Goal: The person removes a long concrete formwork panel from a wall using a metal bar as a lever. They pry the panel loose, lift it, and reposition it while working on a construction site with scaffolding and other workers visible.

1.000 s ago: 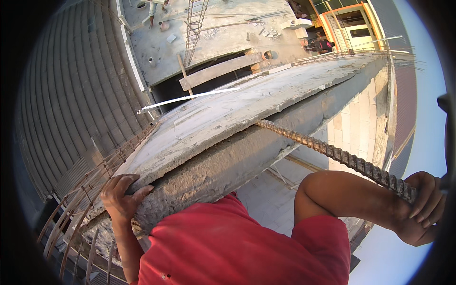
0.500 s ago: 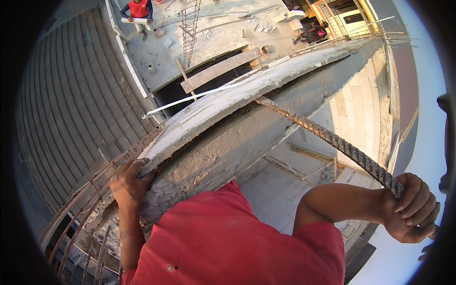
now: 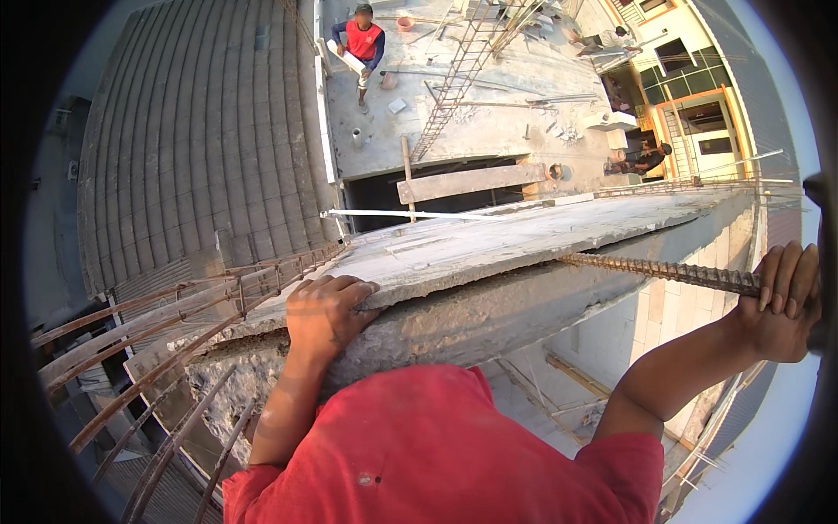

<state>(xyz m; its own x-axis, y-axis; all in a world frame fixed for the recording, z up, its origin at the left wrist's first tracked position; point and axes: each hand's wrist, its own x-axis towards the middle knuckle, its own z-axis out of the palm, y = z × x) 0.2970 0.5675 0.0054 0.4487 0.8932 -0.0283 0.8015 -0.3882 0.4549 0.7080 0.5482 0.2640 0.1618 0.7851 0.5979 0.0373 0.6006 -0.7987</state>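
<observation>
My left hand is closed over the edge of a thin pale concrete panel, fingers on top. Below the panel runs a rough concrete beam, with a dark gap between the two. My right hand is wrapped round a thick ribbed steel bar at the far right. The bar slants slightly up to the left, and its far tip sits in the gap. How deep the tip goes is hidden.
Bare rebar rods stick out beside the beam's broken end at the left. Beyond the panel lie a dark opening with a plank and a lattice of rebar. A person in a red vest holds a white block; other people are farther right.
The view has turned, so the panel lies flatter across it. My right hand and the bar's near end have risen, making the bar less steep. My left hand stays on the panel edge.
</observation>
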